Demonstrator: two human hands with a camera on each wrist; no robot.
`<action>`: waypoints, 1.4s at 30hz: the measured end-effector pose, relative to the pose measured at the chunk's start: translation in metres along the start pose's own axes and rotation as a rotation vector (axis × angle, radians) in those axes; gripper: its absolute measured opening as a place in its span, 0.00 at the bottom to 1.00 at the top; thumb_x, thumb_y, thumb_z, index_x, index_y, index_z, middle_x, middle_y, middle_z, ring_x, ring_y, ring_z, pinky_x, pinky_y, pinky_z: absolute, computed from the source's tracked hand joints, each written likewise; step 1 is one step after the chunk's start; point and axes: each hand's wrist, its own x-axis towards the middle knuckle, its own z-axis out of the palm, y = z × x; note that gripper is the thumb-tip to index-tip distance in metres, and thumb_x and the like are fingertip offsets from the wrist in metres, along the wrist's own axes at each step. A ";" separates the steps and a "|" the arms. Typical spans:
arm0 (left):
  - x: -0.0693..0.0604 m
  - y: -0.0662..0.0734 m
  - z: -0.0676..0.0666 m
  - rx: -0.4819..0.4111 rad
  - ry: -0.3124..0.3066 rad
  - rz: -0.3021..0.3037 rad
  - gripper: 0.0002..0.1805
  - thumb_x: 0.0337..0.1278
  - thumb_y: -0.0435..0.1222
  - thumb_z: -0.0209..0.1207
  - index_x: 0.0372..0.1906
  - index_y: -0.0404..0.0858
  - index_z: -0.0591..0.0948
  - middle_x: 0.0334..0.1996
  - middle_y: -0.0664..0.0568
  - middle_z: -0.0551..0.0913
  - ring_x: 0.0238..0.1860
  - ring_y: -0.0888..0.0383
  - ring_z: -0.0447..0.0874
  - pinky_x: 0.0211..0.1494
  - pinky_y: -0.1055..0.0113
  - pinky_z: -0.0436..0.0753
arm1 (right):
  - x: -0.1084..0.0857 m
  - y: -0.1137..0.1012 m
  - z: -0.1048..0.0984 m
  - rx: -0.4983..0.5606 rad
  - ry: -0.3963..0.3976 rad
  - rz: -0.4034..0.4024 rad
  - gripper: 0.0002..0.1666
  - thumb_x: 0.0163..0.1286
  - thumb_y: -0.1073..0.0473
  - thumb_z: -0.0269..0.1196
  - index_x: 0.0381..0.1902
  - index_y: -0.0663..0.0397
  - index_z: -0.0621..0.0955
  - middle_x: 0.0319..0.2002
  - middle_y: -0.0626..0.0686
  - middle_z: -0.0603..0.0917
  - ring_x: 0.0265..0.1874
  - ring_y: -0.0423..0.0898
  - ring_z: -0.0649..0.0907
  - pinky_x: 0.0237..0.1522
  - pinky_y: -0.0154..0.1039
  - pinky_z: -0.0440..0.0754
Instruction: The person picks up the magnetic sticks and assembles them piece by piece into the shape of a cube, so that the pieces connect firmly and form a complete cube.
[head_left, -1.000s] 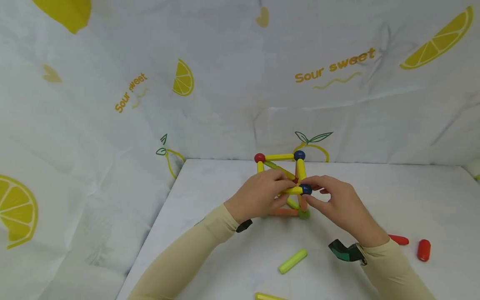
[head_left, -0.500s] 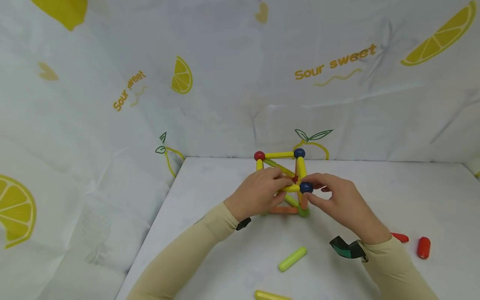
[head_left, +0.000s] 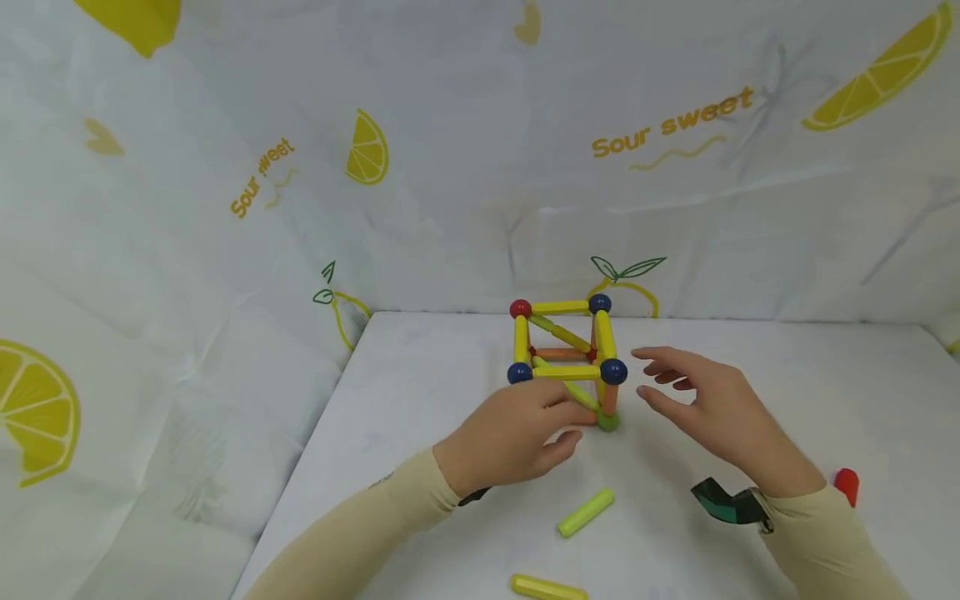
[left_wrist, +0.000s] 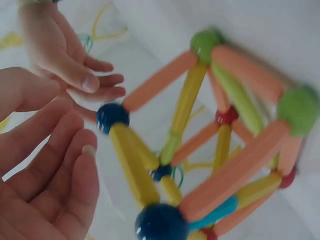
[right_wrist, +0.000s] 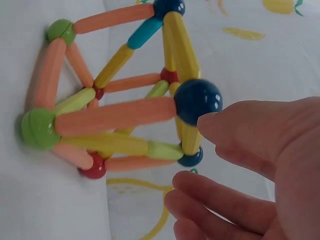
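A cube-shaped frame of magnetic sticks and balls stands on the table, with yellow sticks along its top. Three blue balls and one red ball sit at the top corners; green balls show at the base in the left wrist view. Orange sticks form uprights, with diagonals of yellow, lime and turquoise. My left hand, fingers loosely bent and holding nothing, is in front of the frame and hides its lower front left. To the right, my right hand is spread, apart from the front blue ball.
A lime stick and a yellow stick lie on the table in front of the frame. At the right, a red piece is partly covered by the right sleeve. A lemon-print sheet rises behind the table.
Both hands have let go of the frame's front top edge. The left hand has dropped toward me; the right has drawn back to the right. The frame stays standing.
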 end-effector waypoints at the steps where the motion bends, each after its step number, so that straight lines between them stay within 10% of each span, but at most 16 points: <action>1: -0.004 0.003 0.004 -0.010 -0.043 -0.010 0.13 0.73 0.45 0.68 0.56 0.48 0.89 0.50 0.59 0.88 0.47 0.65 0.84 0.51 0.79 0.82 | -0.003 0.005 -0.002 -0.016 -0.010 0.011 0.30 0.72 0.52 0.75 0.70 0.46 0.82 0.51 0.52 0.92 0.49 0.53 0.90 0.51 0.57 0.90; 9: -0.024 0.018 0.050 -0.082 -0.368 -0.163 0.16 0.77 0.50 0.64 0.59 0.47 0.90 0.47 0.60 0.89 0.44 0.70 0.84 0.48 0.80 0.82 | -0.037 0.064 -0.019 -0.079 -0.135 0.136 0.26 0.71 0.56 0.74 0.65 0.49 0.84 0.55 0.58 0.90 0.50 0.59 0.89 0.46 0.47 0.89; 15: -0.029 0.022 0.068 -0.157 -0.410 -0.240 0.19 0.74 0.54 0.65 0.56 0.47 0.90 0.43 0.62 0.89 0.38 0.73 0.81 0.46 0.80 0.81 | -0.061 0.106 -0.036 -0.159 -0.239 0.264 0.28 0.68 0.58 0.74 0.64 0.57 0.84 0.55 0.71 0.87 0.45 0.67 0.86 0.40 0.61 0.88; 20: -0.031 0.025 0.073 -0.151 -0.454 -0.278 0.19 0.69 0.54 0.70 0.54 0.47 0.91 0.39 0.63 0.87 0.34 0.72 0.77 0.41 0.78 0.78 | -0.070 0.121 -0.033 -0.176 -0.280 0.301 0.28 0.64 0.59 0.78 0.61 0.59 0.86 0.53 0.72 0.86 0.36 0.56 0.83 0.30 0.45 0.85; 30: -0.035 0.019 0.077 -0.182 -0.384 -0.312 0.14 0.68 0.42 0.69 0.55 0.50 0.91 0.39 0.63 0.85 0.33 0.73 0.74 0.35 0.79 0.74 | -0.070 0.120 -0.013 -0.236 -0.260 0.194 0.16 0.59 0.64 0.80 0.45 0.57 0.91 0.44 0.60 0.91 0.45 0.64 0.88 0.45 0.64 0.87; 42: -0.031 0.009 0.048 -0.190 -0.159 -0.336 0.14 0.69 0.44 0.70 0.56 0.51 0.90 0.48 0.58 0.86 0.38 0.68 0.78 0.37 0.82 0.76 | -0.035 0.019 0.020 -0.056 -0.263 0.106 0.19 0.64 0.58 0.80 0.53 0.42 0.91 0.46 0.44 0.89 0.46 0.47 0.85 0.47 0.53 0.92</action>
